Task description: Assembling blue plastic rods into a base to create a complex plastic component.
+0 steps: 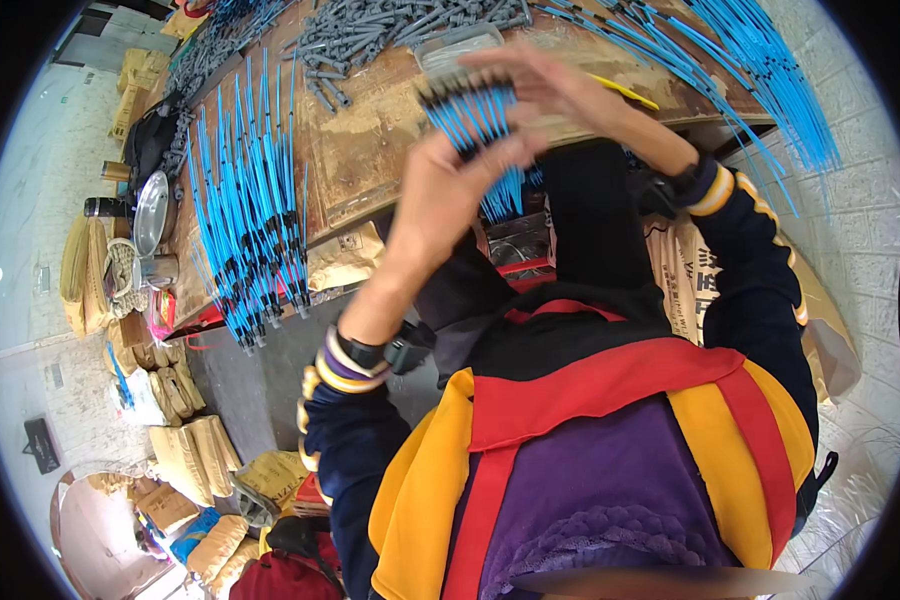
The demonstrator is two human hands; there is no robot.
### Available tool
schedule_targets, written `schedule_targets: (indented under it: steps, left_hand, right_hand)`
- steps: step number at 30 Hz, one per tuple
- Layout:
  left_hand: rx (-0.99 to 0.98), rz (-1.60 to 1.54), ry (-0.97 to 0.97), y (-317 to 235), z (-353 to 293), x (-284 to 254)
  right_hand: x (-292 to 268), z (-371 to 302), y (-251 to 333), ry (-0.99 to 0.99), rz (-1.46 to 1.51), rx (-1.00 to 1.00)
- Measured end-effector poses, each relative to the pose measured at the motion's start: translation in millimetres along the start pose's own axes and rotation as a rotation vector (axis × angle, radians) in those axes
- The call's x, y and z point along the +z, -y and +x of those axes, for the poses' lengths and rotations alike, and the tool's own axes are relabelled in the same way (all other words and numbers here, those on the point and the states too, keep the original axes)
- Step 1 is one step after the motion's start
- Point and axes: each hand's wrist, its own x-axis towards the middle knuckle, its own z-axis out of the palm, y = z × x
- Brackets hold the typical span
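Scuffed brown wooden table (365,145); white block wall (863,190) at right. Left hand (442,190) grips thin blue black-tipped rods (478,118) over table's near edge; right hand (550,92) blurs beside tips, grip unclear.

A bare strip of the table (365,140) gives the left hand (435,190) a way out leftward, up to the fanned blue rods (240,190). On the far side, the grey plugs (370,30) and clear tray (457,50) block a low pass. The bundle (475,115) fills the space between left hand and right hand (540,85); rightward, a yellow stick (625,92) lies flat near the right forearm, with more blue strands (760,70) beyond.
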Motion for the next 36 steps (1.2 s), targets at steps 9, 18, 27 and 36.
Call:
schedule_targets:
  steps: [9, 18, 27, 36]
  left_hand:
    - [0.152, 0.083, -0.056, -56.8, 71.3, -41.5]
    - [0.236, -0.024, -0.163, -19.9, -63.5, -4.3]
    - [0.249, 0.345, -0.087, -11.1, -68.8, -27.9]
    - [-0.357, 0.186, 0.004, 34.5, -123.5, -39.5]
  right_hand:
    - [46.2, -25.6, -55.4, 0.247, 0.652, 0.258]
    - [73.7, -98.8, -129.2, 0.056, 0.156, 0.145]
    - [84.5, -93.5, -116.0, 0.120, 0.133, 0.149]
    - [75.4, -60.2, -68.5, 0.300, 0.125, -0.034]
